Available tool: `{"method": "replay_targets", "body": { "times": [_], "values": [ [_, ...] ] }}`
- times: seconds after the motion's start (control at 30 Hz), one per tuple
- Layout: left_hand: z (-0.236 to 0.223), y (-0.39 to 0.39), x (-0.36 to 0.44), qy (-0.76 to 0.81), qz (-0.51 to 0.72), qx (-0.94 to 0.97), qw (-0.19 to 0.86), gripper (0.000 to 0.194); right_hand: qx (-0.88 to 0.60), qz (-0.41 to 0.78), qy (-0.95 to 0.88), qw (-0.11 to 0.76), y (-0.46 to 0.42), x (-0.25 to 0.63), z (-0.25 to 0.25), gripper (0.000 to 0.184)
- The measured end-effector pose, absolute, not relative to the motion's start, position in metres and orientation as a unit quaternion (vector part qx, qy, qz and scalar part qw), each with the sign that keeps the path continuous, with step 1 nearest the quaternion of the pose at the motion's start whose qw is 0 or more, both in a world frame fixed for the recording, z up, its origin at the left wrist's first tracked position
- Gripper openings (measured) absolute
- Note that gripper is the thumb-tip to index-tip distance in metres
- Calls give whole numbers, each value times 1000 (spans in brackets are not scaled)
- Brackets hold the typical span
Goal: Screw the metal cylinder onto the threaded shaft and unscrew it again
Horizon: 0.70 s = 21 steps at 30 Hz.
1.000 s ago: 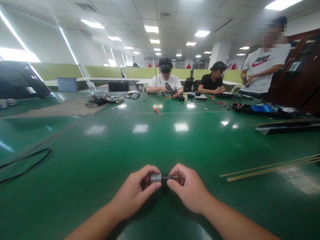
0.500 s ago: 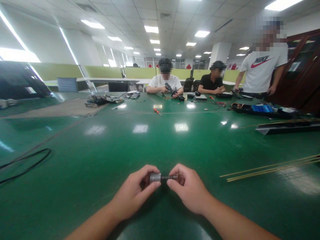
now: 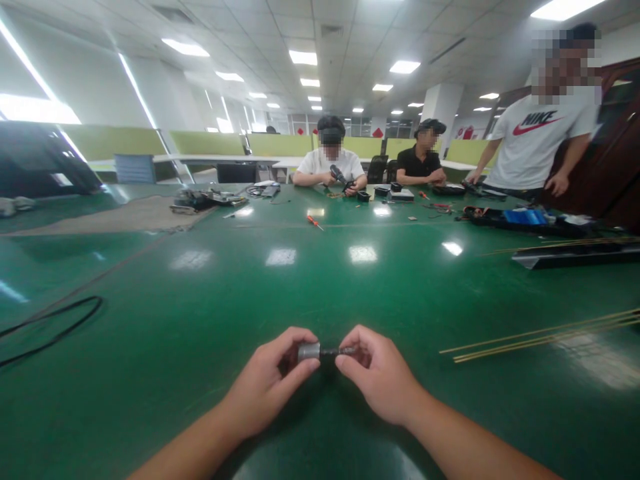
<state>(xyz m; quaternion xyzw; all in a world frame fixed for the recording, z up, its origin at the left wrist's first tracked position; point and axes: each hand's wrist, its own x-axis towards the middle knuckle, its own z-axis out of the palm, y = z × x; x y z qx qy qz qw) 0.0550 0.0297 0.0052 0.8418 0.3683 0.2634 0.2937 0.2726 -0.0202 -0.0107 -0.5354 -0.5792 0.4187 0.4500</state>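
Observation:
Near the front of the green table (image 3: 240,280), both hands are closed on a small part held level between them. My left hand (image 3: 275,373) grips a silver metal cylinder (image 3: 311,351) with thumb and fingers. Out of the cylinder's right end runs a thin dark ridged rod (image 3: 330,352). Pinched around the rod's other end is my right hand (image 3: 377,370), whose fingertips partly hide it. Whether the rod is fixed in the cylinder or loose, I cannot tell.
Thin brass-coloured rods (image 3: 540,337) lie at the right, with a black cable (image 3: 75,327) at the left. An orange screwdriver (image 3: 315,223) lies farther back. Beyond, a seated person (image 3: 310,163) holds a power drill (image 3: 339,175); another sits and one stands (image 3: 540,143).
My hands have barely shifted, with slightly more of the rod showing between cylinder and right fingers. The standing person has moved right, and the seated person in black has turned their head.

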Motion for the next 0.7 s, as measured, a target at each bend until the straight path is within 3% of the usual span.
{"method": "replay_targets", "body": {
  "times": [0.7],
  "values": [
    [4,30,54,373,286,835,287,22,-519,448,-548,479,-18,273,-12,5]
  ]
}}
